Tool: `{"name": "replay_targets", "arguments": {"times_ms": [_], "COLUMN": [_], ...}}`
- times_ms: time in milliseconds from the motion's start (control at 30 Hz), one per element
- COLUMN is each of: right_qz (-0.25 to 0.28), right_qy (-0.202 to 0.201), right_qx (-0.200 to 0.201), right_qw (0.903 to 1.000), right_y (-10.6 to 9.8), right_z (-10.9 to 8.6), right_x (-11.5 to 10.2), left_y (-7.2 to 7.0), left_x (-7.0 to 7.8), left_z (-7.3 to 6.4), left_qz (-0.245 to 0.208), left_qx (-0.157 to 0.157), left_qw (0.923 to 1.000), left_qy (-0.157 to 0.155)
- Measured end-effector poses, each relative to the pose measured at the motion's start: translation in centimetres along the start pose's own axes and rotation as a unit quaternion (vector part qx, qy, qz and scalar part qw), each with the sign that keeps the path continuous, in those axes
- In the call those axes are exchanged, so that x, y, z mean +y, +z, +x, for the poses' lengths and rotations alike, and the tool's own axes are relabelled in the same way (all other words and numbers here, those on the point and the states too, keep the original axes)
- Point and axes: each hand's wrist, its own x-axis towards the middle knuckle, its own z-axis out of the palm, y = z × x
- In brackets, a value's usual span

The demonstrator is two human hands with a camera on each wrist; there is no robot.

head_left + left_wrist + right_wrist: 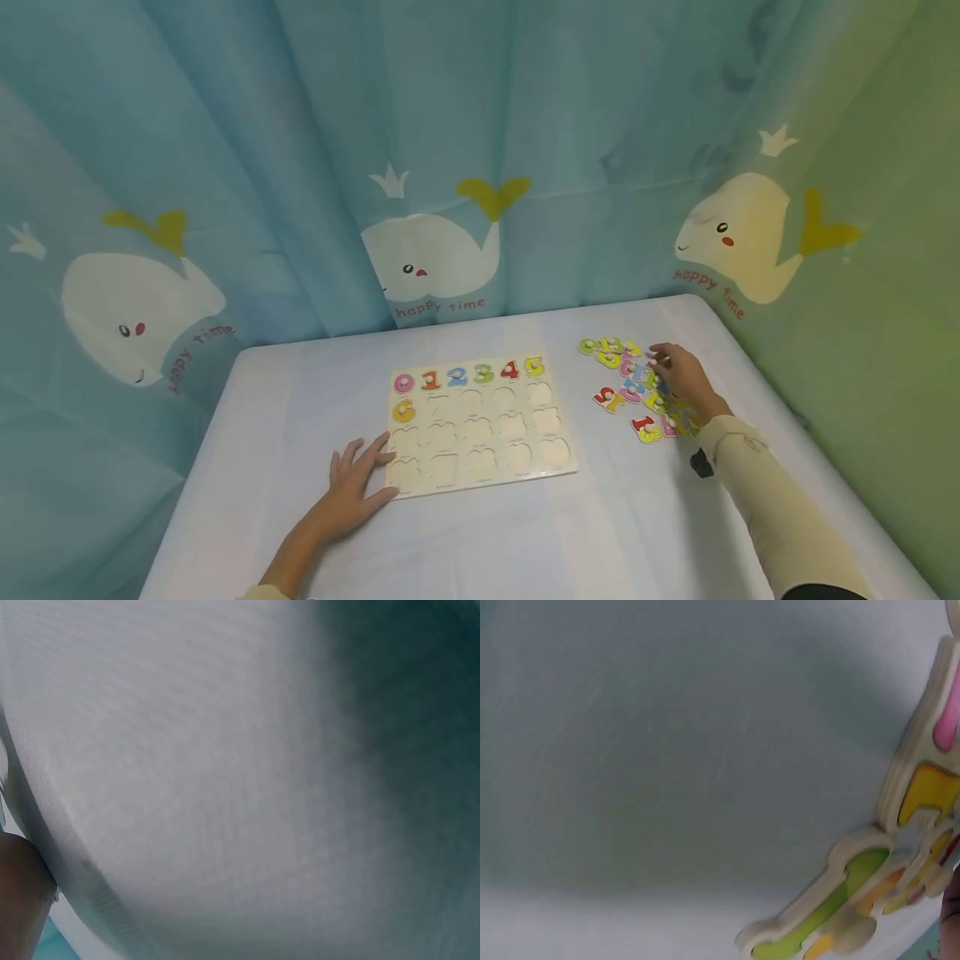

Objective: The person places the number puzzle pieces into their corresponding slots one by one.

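Observation:
A wooden number puzzle board (pixel 480 429) lies on the table, with the pieces 0 to 5 in its top row and an orange 6 (pixel 403 411) below the 0. My left hand (pixel 347 492) rests spread at the board's left edge, its fingertips on the rim. Over to the right, my right hand (pixel 684 379) reaches across a loose pile of knobbed number pieces (pixel 632 390), fingers loosely bent and partly covering the pile. The right wrist view catches a green-and-orange piece (pixel 817 922) with a round wooden knob.
White cloth covers the table (pixel 315 383). A red-and-orange 15 piece (pixel 609 399) lies at the pile's left side, and a red-and-yellow piece (pixel 647 429) at its front. A small black object (pixel 701 463) shows beside the right sleeve. Blue whale-print curtain (pixel 315 208) hangs behind.

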Motion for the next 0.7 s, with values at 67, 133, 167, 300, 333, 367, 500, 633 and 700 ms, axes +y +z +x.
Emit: {"name": "replay_targets", "arguments": {"times_ms": [67,133,167,300,333,367,500,633,700], "right_qz": [-0.004,-0.002,0.001,0.009,0.009,0.008,0.000,-0.017,-0.025], "right_qy": [0.005,0.003,0.002,-0.006,-0.009,-0.016,-0.029,-0.002,0.012], "right_qx": [0.006,0.010,0.011,0.021,0.027,0.036,0.068,0.082,0.085], "right_qw": [1.0000,0.9999,0.9999,0.9997,0.9996,0.9992,0.9973,0.9965,0.9960], "right_y": [0.4,0.6,0.7,0.4,0.2,0.1,-0.2,-0.5,-0.6], "right_z": [0.3,0.4,0.5,0.4,0.3,0.3,0.0,-0.2,-0.1], "right_x": [0.3,0.3,0.2,0.0,-0.1,-0.1,-0.2,-0.5,-0.9], "left_y": [-0.1,-0.1,-0.1,0.0,0.0,0.0,-0.2,-0.4,-0.4], "left_x": [-0.1,-0.1,-0.1,0.0,0.1,0.0,0.1,0.2,0.4], "left_z": [0.0,0.0,0.0,0.0,0.0,0.0,0.0,0.1,0.1], "left_qz": [0.002,0.001,0.000,-0.001,-0.001,-0.002,-0.003,0.000,0.002], "left_qx": [-0.007,-0.011,-0.011,-0.008,-0.009,-0.009,-0.014,-0.014,-0.014], "left_qw": [1.0000,0.9999,0.9999,0.9999,0.9999,0.9999,0.9998,0.9999,0.9999], "left_qy": [-0.006,-0.008,-0.008,-0.007,-0.007,-0.008,-0.010,-0.007,-0.007]}}
